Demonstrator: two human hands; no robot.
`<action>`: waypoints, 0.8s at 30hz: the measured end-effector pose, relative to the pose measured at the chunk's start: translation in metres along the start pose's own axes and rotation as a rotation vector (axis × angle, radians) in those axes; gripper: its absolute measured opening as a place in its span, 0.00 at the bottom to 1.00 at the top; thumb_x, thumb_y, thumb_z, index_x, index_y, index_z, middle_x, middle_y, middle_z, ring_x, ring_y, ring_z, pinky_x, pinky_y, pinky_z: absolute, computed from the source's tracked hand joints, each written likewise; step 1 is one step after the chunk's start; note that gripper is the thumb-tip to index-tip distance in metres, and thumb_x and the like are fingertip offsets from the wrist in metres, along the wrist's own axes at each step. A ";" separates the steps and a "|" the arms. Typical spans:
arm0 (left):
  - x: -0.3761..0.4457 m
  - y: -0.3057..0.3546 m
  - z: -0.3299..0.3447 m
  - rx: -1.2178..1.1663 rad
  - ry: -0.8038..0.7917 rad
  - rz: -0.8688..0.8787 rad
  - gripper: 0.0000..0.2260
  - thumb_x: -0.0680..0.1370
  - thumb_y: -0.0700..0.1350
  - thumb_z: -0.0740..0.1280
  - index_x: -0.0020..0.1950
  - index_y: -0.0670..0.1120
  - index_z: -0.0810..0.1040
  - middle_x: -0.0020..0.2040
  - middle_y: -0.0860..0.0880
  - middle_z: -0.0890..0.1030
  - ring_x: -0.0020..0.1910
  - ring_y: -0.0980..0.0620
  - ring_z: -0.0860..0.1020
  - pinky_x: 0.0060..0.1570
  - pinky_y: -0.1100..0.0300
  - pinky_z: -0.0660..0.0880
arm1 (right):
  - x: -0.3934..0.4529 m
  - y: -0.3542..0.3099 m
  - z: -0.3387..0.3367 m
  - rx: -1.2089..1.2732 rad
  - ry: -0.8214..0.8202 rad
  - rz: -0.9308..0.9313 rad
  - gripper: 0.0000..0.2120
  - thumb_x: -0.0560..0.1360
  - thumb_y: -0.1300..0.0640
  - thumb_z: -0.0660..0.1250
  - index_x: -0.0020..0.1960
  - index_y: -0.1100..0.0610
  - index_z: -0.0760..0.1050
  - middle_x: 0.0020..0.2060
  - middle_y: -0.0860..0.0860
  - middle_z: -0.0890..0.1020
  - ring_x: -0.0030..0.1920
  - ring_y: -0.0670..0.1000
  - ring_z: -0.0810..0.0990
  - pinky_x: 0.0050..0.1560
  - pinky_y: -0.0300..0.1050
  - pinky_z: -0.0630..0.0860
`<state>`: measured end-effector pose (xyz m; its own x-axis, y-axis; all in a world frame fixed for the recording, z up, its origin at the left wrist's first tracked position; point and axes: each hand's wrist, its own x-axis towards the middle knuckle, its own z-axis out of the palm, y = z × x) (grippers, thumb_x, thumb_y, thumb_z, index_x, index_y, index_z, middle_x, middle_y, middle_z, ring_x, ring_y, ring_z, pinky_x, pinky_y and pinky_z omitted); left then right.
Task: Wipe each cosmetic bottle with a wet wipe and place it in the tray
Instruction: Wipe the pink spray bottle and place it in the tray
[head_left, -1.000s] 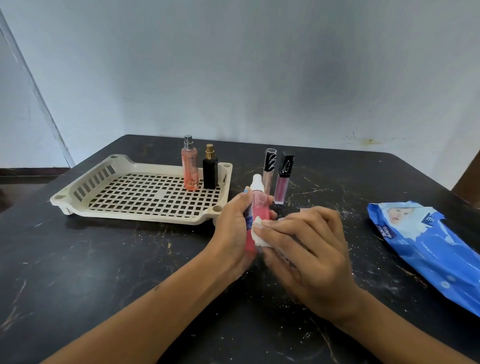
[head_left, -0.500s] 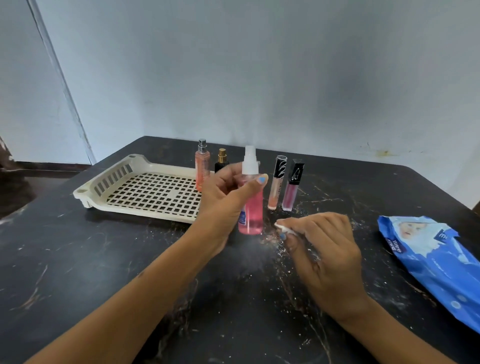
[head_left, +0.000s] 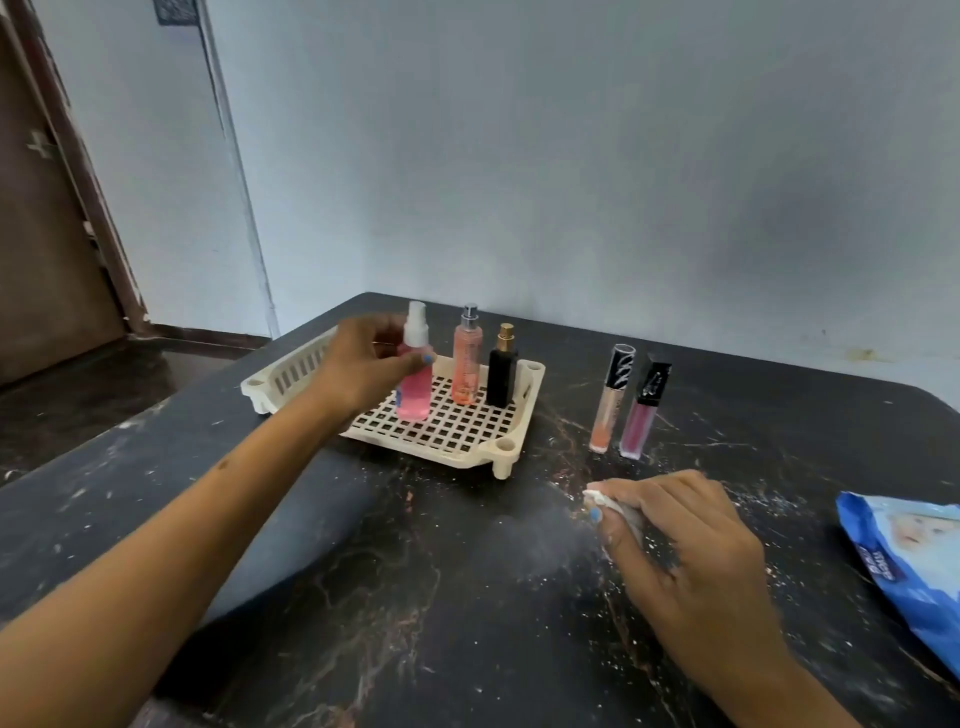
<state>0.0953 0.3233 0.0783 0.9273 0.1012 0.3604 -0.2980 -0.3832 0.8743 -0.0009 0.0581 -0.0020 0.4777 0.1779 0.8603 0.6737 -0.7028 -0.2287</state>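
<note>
My left hand (head_left: 363, 366) grips a pink spray bottle (head_left: 415, 387) with a white cap, holding it upright over the cream slotted tray (head_left: 511, 447), its base at the grid. An orange spray bottle (head_left: 466, 358) and a black bottle with a gold cap (head_left: 502, 371) stand in the tray beside it. Two lip gloss tubes, one peach (head_left: 609, 402) and one pink (head_left: 642, 413), stand on the black table to the right of the tray. My right hand (head_left: 675, 540) rests on the table, fingers curled round a crumpled white wet wipe (head_left: 615, 506).
A blue wet-wipe pack (head_left: 914, 556) lies at the table's right edge. The dark marbled table (head_left: 415, 597) is speckled with white flecks. A grey wall stands behind, and a brown door (head_left: 47, 249) is at the far left.
My left hand has carried the pink spray bottle leftward from in front of me to the tray. My right hand with the wipe has stayed low on the table. The camera has turned left.
</note>
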 end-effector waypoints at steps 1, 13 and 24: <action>0.005 -0.006 0.001 0.020 -0.005 -0.003 0.08 0.72 0.35 0.70 0.48 0.44 0.77 0.44 0.44 0.80 0.46 0.48 0.79 0.43 0.63 0.75 | 0.000 0.000 0.001 0.011 -0.006 0.002 0.12 0.75 0.51 0.63 0.50 0.56 0.82 0.40 0.44 0.81 0.43 0.43 0.74 0.44 0.43 0.71; 0.043 -0.018 0.015 0.202 -0.008 -0.011 0.12 0.73 0.37 0.70 0.56 0.39 0.76 0.52 0.41 0.81 0.53 0.44 0.79 0.58 0.50 0.74 | -0.002 0.002 0.002 0.028 -0.070 0.059 0.13 0.74 0.49 0.63 0.49 0.54 0.82 0.39 0.42 0.81 0.41 0.46 0.77 0.42 0.42 0.73; 0.042 0.017 0.016 0.369 0.163 0.090 0.30 0.73 0.37 0.68 0.72 0.40 0.60 0.68 0.39 0.68 0.66 0.44 0.68 0.61 0.57 0.67 | 0.000 -0.002 0.001 0.044 -0.053 0.096 0.11 0.75 0.50 0.63 0.49 0.53 0.82 0.44 0.41 0.79 0.48 0.42 0.74 0.51 0.29 0.69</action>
<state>0.1326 0.3068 0.1026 0.8444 0.1844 0.5030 -0.2480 -0.6977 0.6721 -0.0015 0.0601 -0.0020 0.5696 0.1486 0.8084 0.6468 -0.6878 -0.3294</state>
